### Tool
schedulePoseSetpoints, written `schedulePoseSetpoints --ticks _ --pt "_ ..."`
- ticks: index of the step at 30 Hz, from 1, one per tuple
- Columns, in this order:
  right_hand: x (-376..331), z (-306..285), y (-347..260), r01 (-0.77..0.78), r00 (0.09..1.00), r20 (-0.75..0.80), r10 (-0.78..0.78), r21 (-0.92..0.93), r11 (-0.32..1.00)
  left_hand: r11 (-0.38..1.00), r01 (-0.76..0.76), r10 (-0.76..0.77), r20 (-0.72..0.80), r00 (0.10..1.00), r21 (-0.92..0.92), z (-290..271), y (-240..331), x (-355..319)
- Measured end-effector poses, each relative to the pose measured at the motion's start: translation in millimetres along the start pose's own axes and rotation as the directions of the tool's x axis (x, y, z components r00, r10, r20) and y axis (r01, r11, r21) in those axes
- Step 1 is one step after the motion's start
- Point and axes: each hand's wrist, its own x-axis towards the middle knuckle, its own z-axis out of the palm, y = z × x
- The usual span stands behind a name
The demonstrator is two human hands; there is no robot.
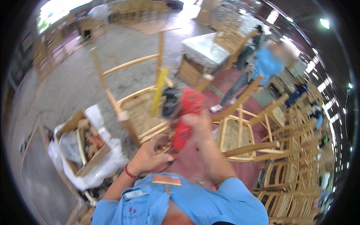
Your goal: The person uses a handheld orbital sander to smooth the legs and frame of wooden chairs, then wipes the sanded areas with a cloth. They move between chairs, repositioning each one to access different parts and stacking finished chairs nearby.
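Observation:
In front of me a wooden chair with a woven seat is turned over, its legs pointing up. My left hand, with a red bead bracelet at the wrist, curls thumb and fingers round a wooden part at the chair's near edge. My right hand is blurred by motion and grips a red handheld tool with a dark part at its far side; the blur hides its exact kind. The tool is over the chair's near right side. A yellow strip stands upright by the seat.
A cardboard box of wood scraps and plastic stands at left, beside a dark board. Another upturned chair is at right, with stacked chairs beyond. A person in blue stands near a plastic-wrapped stack.

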Motion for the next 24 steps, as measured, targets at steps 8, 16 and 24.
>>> schedulePoseSetpoints --ticks 8,16,24 --pt "58.3 14.3 -91.8 0.058 0.904 0.299 0.307 -0.795 0.604 0.847 0.001 0.448 -0.715 0.537 0.531 -64.3 -26.4 -16.2" --pt "82.1 110.8 -103.1 0.229 0.703 0.328 0.631 -0.944 0.236 0.919 -0.102 0.34 -0.632 0.697 0.382 -74.6 -48.5 45.6" --pt "114.0 151.1 -85.3 0.392 0.692 0.354 0.629 -0.916 0.085 0.903 -0.154 0.395 -0.635 0.664 0.401 -72.0 -55.0 47.4"
